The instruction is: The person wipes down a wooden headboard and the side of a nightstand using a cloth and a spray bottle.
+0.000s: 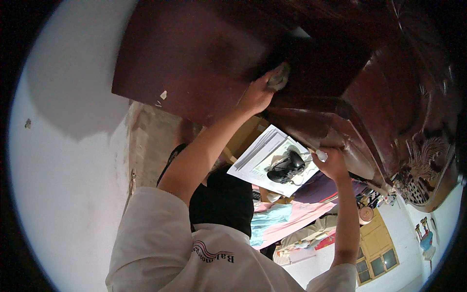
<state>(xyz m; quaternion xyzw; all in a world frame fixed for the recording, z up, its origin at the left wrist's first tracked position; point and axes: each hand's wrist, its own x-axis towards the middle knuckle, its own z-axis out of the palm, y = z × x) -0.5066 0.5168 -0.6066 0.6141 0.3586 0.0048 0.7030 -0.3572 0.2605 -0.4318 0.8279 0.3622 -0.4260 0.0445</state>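
My left hand (258, 96) reaches up to the dark red wooden furniture, its fingers closed round a greyish, crumpled rag (279, 78). The rag is close to a dark, shadowed part of the wood; contact is hard to judge. Lower and to the right, my right hand (334, 164) is closed on a small white object (321, 155) whose kind I cannot make out. Beside that hand lies a black game controller (287, 168) with a cable. It rests on a stack of white papers (258, 153).
Dark red panels (185, 53) span the top, and a carved wooden piece (421, 168) stands at the right. A white wall (68, 160) closes in the left side. Below the papers lie pink cloth (277, 228) and light blue cloth (272, 219). A yellow window frame (377, 238) shows farther off.
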